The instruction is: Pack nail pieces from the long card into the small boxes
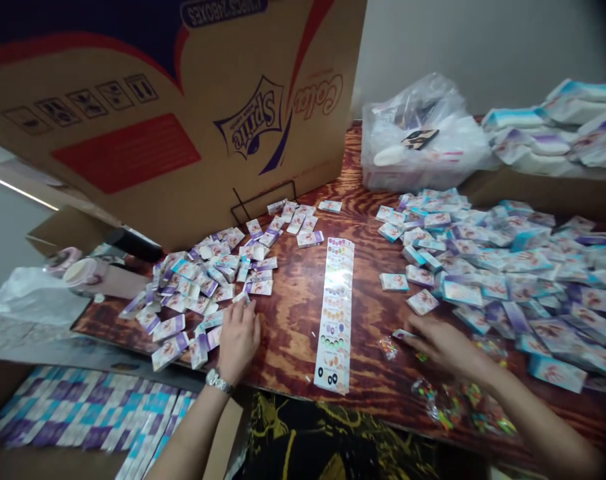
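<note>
My left hand (239,338), a watch on its wrist, is at the near edge of a loose heap of small printed boxes (217,263). Its fingers curl down around a small box (241,297) at the fingertips; the grip is partly hidden. On the right, my right hand (440,341) pinches a small pale box (403,335), seen nearly edge-on. Small clear packets of colourful pieces (447,407) lie just below this hand. Between both hands runs a long stack of printed strips (337,313) with rows of coloured pictures.
A big carton (183,133) stands behind the left heap. A larger heap of small boxes (513,267) covers the right side, with a plastic-lined bin (423,147) and white packs (557,127) behind. Bottles (107,277) stand left. Below is a carton of packed boxes (87,407).
</note>
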{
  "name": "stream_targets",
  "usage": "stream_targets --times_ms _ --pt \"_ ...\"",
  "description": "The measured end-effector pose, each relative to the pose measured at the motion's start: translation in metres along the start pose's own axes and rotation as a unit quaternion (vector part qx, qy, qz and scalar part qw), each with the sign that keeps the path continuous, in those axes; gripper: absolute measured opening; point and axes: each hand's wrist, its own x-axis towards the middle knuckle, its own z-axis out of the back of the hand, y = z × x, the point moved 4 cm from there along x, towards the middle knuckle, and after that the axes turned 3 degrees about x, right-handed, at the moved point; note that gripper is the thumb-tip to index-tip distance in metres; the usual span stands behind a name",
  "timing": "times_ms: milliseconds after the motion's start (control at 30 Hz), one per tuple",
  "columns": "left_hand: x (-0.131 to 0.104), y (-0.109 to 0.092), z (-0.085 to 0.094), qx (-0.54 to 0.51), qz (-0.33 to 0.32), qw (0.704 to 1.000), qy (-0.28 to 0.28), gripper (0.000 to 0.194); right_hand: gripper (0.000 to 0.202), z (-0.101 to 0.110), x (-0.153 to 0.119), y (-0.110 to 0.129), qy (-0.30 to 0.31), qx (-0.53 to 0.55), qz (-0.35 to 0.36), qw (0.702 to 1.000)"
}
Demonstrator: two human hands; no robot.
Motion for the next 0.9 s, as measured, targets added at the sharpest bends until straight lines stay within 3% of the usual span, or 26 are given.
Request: stream_targets --times_ms 100,233,300,400,533,600,767,900 --pt "-0.006 0.006 -0.012 0.053 -0.016 0.998 0.01 0.03 0.025 0.013 0.002 0.008 -0.037 -0.01 -0.022 0.999" --pt "-0.013 -0.027 -0.026 0.016 -0.042 0.998 0.043 0.033 0.026 0.029 0.005 0.024 -0.102 0.019 -0.042 0.994" --pt "-0.013 -0.041 -0.026 -0.016 -0.047 0.996 0.068 0.035 0.03 0.033 0.006 0.032 -0.122 0.037 -0.053 0.99" --pt "-0.007 -0.042 -0.015 -0.034 -0.058 0.994 0.084 0.044 0.028 0.034 0.007 0.044 -0.133 0.069 -0.049 0.988" --pt "0.005 -0.03 -0.008 0.018 -0.177 0.971 0.161 0.073 0.022 0.031 0.011 0.071 -0.148 0.103 0.015 0.984" --pt "0.009 -0.026 -0.013 0.035 -0.222 0.952 0.208 0.076 0.018 0.027 0.015 0.089 -0.155 0.115 0.061 0.979" --pt "0.013 -0.029 -0.024 0.01 -0.23 0.945 0.233 0.051 0.014 0.006 0.026 0.127 -0.176 0.117 0.168 0.963" --pt "0.011 -0.046 -0.02 -0.087 -0.194 0.947 0.24 0.041 0.019 -0.01 0.033 0.143 -0.212 -0.024 0.22 0.952"
